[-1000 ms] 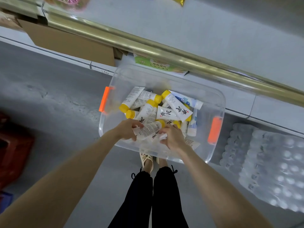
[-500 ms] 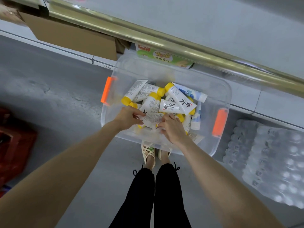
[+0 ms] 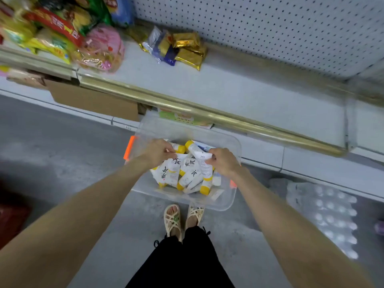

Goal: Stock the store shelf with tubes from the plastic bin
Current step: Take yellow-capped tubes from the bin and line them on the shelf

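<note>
A clear plastic bin (image 3: pixel 226 201) with orange handles sits on the floor below the shelf. Both hands hold a bunch of white tubes with yellow caps (image 3: pixel 187 173) lifted above the bin, caps hanging down. My left hand (image 3: pixel 155 151) grips the bunch's upper left end. At the upper right, my right hand (image 3: pixel 223 162) pinches the tubes' flat ends. More tubes (image 3: pixel 181 147) lie in the bin behind the hands. The white shelf (image 3: pixel 239 90) with a gold front rail stretches above, its right part bare.
Snack bags (image 3: pixel 62 34) and gold packets (image 3: pixel 188 50) lie on the shelf's left and middle. A cardboard box (image 3: pixel 93 100) sits under the shelf at left. A wrapped pack of water bottles (image 3: pixel 328 215) lies on the floor at right. My sandalled feet (image 3: pixel 182 217) stand just before the bin.
Both hands have gathered several tubes and lifted them out of the bin. The view has tilted up, bringing the shelf and its pegboard back into sight.
</note>
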The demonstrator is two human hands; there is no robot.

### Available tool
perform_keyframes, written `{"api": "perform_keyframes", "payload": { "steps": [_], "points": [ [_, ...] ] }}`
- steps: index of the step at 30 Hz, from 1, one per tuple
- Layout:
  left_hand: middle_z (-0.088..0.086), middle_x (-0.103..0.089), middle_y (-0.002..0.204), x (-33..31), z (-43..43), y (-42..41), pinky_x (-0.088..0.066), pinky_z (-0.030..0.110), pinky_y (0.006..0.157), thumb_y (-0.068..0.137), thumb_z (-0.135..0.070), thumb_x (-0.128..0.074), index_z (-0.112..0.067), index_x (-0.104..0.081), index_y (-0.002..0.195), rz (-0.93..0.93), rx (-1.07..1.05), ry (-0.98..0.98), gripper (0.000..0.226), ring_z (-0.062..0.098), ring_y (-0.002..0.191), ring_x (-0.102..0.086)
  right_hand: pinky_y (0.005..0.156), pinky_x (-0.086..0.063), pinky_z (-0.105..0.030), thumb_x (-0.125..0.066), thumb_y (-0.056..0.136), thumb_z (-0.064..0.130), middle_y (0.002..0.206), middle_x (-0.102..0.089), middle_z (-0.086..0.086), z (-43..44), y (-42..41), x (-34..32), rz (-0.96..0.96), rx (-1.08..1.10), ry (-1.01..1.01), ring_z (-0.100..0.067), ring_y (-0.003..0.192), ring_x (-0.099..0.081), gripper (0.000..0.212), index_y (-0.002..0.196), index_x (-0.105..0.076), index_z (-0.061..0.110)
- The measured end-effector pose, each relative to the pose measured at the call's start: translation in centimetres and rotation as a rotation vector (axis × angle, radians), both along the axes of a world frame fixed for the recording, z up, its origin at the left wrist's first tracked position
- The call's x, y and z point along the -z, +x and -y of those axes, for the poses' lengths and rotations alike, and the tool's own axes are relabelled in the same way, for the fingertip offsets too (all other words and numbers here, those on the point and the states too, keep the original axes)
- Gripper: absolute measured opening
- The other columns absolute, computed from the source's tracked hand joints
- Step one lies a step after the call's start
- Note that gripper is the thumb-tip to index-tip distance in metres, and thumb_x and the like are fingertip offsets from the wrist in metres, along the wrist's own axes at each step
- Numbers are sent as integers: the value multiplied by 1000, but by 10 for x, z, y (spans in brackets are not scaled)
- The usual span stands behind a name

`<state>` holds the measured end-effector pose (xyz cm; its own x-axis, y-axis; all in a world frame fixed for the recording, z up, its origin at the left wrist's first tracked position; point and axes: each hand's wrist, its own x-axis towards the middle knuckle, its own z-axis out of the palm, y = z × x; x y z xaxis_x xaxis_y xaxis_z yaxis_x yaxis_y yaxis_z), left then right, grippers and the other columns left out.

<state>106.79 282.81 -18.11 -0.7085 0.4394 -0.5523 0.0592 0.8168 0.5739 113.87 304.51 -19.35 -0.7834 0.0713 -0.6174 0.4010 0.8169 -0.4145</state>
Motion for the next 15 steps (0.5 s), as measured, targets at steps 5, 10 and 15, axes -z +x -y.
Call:
{"api": "perform_keyframes", "payload": {
  "steps": [5,10,15],
  "points": [
    [4,-66,76,-85,-21,-32,-38,22,67,82,-30,-70,-13,-74,91,-207,-15,89,20,17,79,-60,59,-32,-29,-62,86,20,73,-54,-10,-28,-38,-96,-162,42,-32,-24,73,-48,26,63,-53,11],
    [6,-70,76,-181,-47,-63,-46,31,72,83,-31,-68,-13,-74,86,-437,25,134,19,19,74,-61,63,-35,-29,-67,84,17,76,-58,-22,-56,-76,-207,-312,27,-65,-20,73,-49,27,83,-64,-11],
    [8,-70,71,-271,-66,-85,-47,29,65,83,-31,-67,-11,-74,80,-640,18,206,22,20,68,-63,45,-37,-8,-70,81,18,69,-63,-5,-70,-97,-318,-514,-52,-39,-8,59,-54,19,89,-71,1]
  ]
}}
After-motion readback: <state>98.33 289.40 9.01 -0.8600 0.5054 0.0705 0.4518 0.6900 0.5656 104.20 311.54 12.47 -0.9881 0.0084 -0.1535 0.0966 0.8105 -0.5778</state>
